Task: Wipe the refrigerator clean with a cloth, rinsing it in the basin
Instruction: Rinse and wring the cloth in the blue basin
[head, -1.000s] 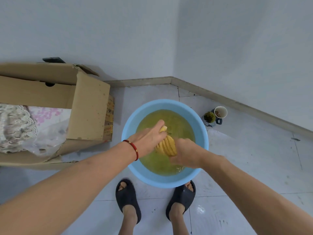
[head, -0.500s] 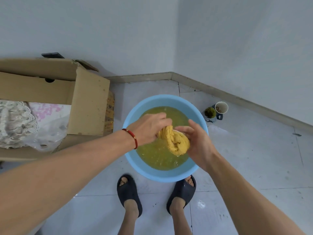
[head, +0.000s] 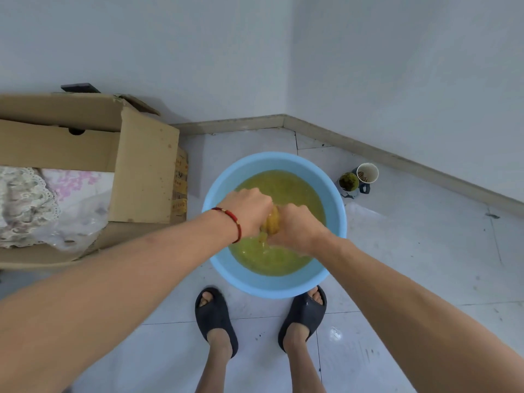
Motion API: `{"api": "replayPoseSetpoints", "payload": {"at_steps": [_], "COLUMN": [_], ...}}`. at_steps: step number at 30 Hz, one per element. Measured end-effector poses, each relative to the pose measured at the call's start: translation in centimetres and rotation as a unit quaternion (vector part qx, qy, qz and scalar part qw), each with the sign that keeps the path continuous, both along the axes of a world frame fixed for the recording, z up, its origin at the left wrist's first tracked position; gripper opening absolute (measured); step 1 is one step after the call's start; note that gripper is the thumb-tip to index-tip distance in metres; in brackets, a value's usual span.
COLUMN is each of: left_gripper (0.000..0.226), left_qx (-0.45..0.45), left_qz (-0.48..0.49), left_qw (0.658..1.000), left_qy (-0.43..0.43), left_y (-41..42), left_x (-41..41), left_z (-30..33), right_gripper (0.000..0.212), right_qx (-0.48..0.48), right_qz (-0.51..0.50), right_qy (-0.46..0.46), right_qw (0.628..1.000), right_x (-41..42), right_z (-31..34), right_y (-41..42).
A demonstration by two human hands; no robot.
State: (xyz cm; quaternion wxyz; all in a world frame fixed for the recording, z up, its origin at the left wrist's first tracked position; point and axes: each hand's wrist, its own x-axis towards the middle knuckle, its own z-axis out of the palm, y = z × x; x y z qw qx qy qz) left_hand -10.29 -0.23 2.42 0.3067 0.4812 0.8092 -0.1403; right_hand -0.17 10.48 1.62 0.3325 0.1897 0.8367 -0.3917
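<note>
Over the round blue plastic basin (head: 224, 265) of yellowish water, left hand (head: 249, 212) and right hand (head: 297, 226) both clench the bunched yellow cloth (head: 272, 219); twist opposite ways, keeping drips inside

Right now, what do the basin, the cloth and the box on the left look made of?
Basin: likely plastic, smooth, slightly glossy uniform light blue, thin moulded rim.
Cloth: soft woven or terry fabric, yellow, wet and bunched between the left hand and right hand; the exact weave can't be made out.
Box: brown corrugated cardboard, matte, with creased flaps.
</note>
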Motion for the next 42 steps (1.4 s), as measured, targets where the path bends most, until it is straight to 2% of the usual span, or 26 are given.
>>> {"api": "replayPoseSetpoints", "payload": {"at_steps": [3, 4, 6, 7, 8, 9, 10, 12, 13, 14, 16, 19, 21, 22, 23, 25, 27, 29, 31, 33, 36, 38, 39, 40, 41, 42], "left_gripper": [0.03, 0.03, 0.027, 0.025, 0.023, 0.023, 0.023, 0.017, 0.011, 0.01, 0.015, 0.013, 0.018, 0.019, 0.018, 0.02, 0.031, 0.03, 0.023, 0.026, 0.023, 0.016, 0.015, 0.016, 0.015, 0.015], "left_qx": [-0.063, -0.09, -0.144, -0.163, -0.172, -0.171, -0.156, -0.083, -0.021, 0.053, 0.213, 0.378, 0.402, 0.4, 0.386, 0.335, 0.249, 0.132, 0.042, -0.017, -0.005, 0.052, 0.085, 0.123, 0.177, 0.244], "left_qz": [0.162, 0.209, 0.312, 0.343, 0.354, 0.343, 0.313, 0.204, 0.154, 0.116, 0.058, 0.002, -0.034, -0.056, -0.074, -0.069, -0.024, 0.028, 0.083, 0.124, 0.154, 0.125, 0.091, 0.052, 0.019, -0.009], "left_qw": [0.971, 0.946, 0.869, 0.837, 0.823, 0.832, 0.86, 0.943, 0.97, 0.982, 0.97, 0.92, 0.91, 0.911, 0.917, 0.938, 0.964, 0.986, 0.987, 0.978, 0.977, 0.984, 0.987, 0.988, 0.982, 0.968], "left_qy": [-0.167, -0.232, -0.355, -0.394, -0.409, -0.402, -0.37, -0.25, -0.186, -0.141, -0.103, -0.101, -0.094, -0.082, -0.071, -0.061, -0.086, -0.099, -0.128, -0.164, -0.15, -0.12, -0.104, -0.084, -0.07, -0.066], "left_y": [0.3, 0.3, 0.3, 0.4, 0.3, 0.4, 0.3, 0.2, -0.2, -0.6, -1.5, -2.0, -2.1, -2.2, -2.3, -2.5, -2.2, -1.6, -0.8, 0.0, 0.8, 0.8, 0.5, 0.0, -0.5, -1.1], "left_x": [0.3, 0.1, -0.4, -0.6, -0.8, -0.9, -0.8, -0.3, 0.0, 0.3, 0.6, 0.8, 0.6, 0.4, -0.1, -1.1, -1.1, -0.4, 0.3, 0.6, 0.9, 0.9, 0.8, 0.6, 0.3, 0.1], "left_z": [-1.2, -1.0, -0.5, -0.3, -0.1, -0.1, -0.3, -0.4, -0.4, -0.4, -0.1, 0.4, 0.7, 0.6, 0.7, 0.6, 0.5, 0.5, 0.1, 0.0, 0.3, 0.7, 0.8, 0.9, 1.1, 1.3], "right_gripper": [0.016, 0.018, 0.02, 0.019, 0.022, 0.028, 0.036, 0.04, 0.032, 0.025, 0.035, 0.07, 0.084, 0.084, 0.079, 0.052, 0.022, 0.016, 0.017, 0.021, 0.027, 0.04, 0.049, 0.056, 0.06, 0.065], "right_qx": [0.089, 0.12, 0.176, 0.189, 0.182, 0.15, 0.1, -0.082, -0.195, -0.294, -0.416, -0.562, -0.667, -0.686, -0.676, -0.581, -0.421, -0.214, -0.038, 0.063, 0.158, 0.098, 0.001, -0.137, -0.288, -0.41], "right_qz": [0.09, 0.123, 0.173, 0.187, 0.197, 0.189, 0.168, 0.031, -0.083, -0.205, -0.345, -0.341, -0.27, -0.228, -0.199, -0.177, -0.139, -0.051, 0.026, 0.091, 0.155, 0.121, 0.069, -0.001, -0.077, -0.14], "right_qy": [0.062, 0.092, 0.147, 0.164, 0.169, 0.156, 0.12, 0.03, -0.001, -0.029, -0.077, -0.133, -0.156, -0.155, -0.151, -0.136, -0.093, -0.04, 0.019, 0.077, 0.119, 0.077, 0.028, -0.02, -0.059, -0.089], "right_qw": [0.99, 0.981, 0.958, 0.95, 0.948, 0.958, 0.973, 0.996, 0.977, 0.933, 0.838, 0.742, 0.677, 0.673, 0.693, 0.783, 0.891, 0.975, 0.999, 0.991, 0.968, 0.985, 0.997, 0.99, 0.953, 0.897], "right_x": [0.2, 0.3, 0.3, 0.3, 0.4, 0.5, 0.6, 1.0, 1.4, 1.8, 2.6, 3.6, 4.0, 4.0, 3.9, 3.1, 2.2, 1.4, 1.2, 1.2, 1.2, 1.4, 1.6, 1.9, 2.4, 3.0], "right_z": [0.0, -0.1, -0.3, -0.2, -0.2, 0.1, 0.2, 0.8, 1.2, 1.4, 1.5, 0.9, 0.4, 0.5, 0.6, 1.1, 1.5, 1.6, 2.0, 2.2, 2.1, 2.0, 2.0, 2.1, 2.3, 2.5], "right_y": [0.0, 0.1, 0.1, 0.0, -0.1, 0.0, 0.4, 1.7, 2.6, 3.3, 3.7, 2.1, 1.0, 0.9, 0.9, 1.0, 1.0, 0.7, 0.3, -0.1, 0.0, 1.0, 1.8, 2.8, 3.9, 4.8]}}
